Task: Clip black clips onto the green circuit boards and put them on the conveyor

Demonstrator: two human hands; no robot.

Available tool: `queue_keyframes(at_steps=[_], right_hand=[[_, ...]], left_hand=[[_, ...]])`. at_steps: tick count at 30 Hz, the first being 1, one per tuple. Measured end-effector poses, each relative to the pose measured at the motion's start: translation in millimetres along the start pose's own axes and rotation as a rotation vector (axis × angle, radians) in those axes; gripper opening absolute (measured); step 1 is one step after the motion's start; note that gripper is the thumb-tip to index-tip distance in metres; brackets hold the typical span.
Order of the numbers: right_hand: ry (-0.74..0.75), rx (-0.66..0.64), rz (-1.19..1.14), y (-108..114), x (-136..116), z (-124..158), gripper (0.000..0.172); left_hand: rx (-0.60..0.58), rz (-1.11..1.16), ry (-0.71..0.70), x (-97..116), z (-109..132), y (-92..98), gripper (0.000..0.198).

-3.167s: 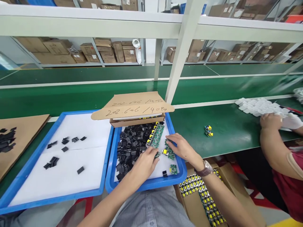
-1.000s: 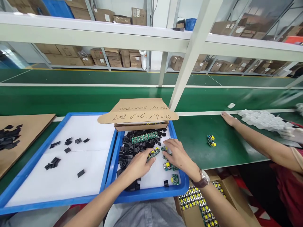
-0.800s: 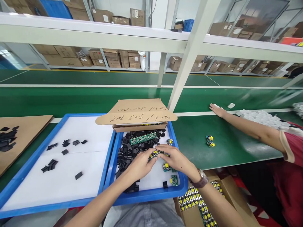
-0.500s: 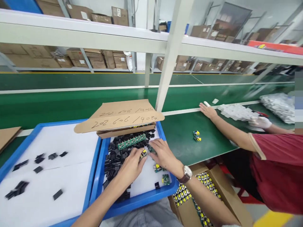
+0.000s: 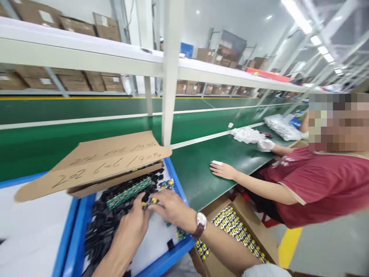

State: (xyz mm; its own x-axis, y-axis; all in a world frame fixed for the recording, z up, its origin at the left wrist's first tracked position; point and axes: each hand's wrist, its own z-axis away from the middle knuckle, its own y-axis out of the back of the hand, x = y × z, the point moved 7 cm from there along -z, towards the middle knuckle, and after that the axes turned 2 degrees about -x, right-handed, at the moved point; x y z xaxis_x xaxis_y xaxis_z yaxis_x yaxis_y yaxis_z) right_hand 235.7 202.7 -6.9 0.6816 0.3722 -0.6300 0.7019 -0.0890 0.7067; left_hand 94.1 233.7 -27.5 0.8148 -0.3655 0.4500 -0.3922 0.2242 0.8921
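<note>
My left hand (image 5: pixel 131 223) and my right hand (image 5: pixel 174 207) meet over the tray, both closed in a pinch. Between their fingertips is a small circuit board (image 5: pixel 154 200) with yellow parts, and a black piece (image 5: pixel 147 195) shows there too. The fingers partly hide both. Just behind lies a long green circuit board strip (image 5: pixel 129 193) on a heap of black pieces (image 5: pixel 99 227). Beyond my right hand more small boards (image 5: pixel 167 184) lie by the tray's right side. Another green board (image 5: pixel 181 233) is partly under my right wrist.
The blue-rimmed tray (image 5: pixel 161 265) holds an open carton with a handwritten flap (image 5: pixel 112 165). A second tray (image 5: pixel 31 231) adjoins on the left. Below right stands a carton of yellow-topped boards (image 5: pixel 227 227). A co-worker's hand (image 5: pixel 223 170) rests over the green table (image 5: pixel 196 173); a post (image 5: pixel 170 77) rises behind.
The view has swung right. My right hand has come to the small board at my left fingertips. The co-worker's bare hand has drawn back, and two boards on the green table no longer show.
</note>
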Motion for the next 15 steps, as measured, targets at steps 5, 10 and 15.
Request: queue_keyframes(at_steps=[5,10,15], right_hand=[[-0.015,-0.093,0.37,9.5,10.5,-11.4,0.032],[0.115,-0.157,0.024,22.1,-15.6,-2.5,0.052],[-0.026,-0.089,-0.358,17.2,-8.1,11.2,0.05]], left_hand=[[0.135,0.166,-0.277,-13.2,-17.9,5.5,0.039],[0.087,0.374,-0.149,-17.5,-9.3,13.4,0.038],[0.159,0.572,-0.126,6.0,14.1,19.2,0.022]])
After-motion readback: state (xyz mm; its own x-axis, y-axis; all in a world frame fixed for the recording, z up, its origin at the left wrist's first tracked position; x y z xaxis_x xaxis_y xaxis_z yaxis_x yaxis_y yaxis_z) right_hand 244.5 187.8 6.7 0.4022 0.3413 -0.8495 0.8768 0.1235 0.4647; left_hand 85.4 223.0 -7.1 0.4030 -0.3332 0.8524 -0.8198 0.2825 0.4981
